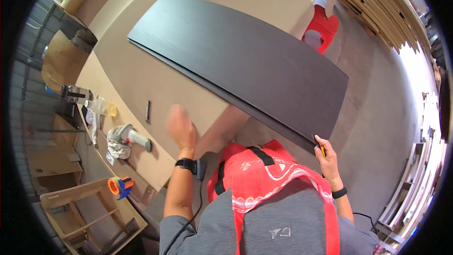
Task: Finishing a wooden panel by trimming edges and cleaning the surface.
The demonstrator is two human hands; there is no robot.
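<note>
Two long dark wood-grain boards (pixel 240 61) lie stacked across a cardboard-covered bench (pixel 120 82). My right hand (pixel 326 158) grips a small yellow-and-black tool (pixel 321 150), apparently a utility knife, at the boards' near right corner. My left hand (pixel 180 127) is motion-blurred over the cardboard below the boards' long edge, so its fingers cannot be made out. A small dark bar (pixel 148 111) lies to its left, along with a white-and-grey tool (pixel 139 139) beside a rag (pixel 118 144).
A bottle of yellow liquid (pixel 106 108) stands at the bench's left. An orange-and-blue tape dispenser (pixel 120 186) is above an open wooden frame (pixel 56 208) at lower left. Behind the boards is a red plastic object (pixel 325 28); tall stacks of sheets (pixel 377 4) line the right.
</note>
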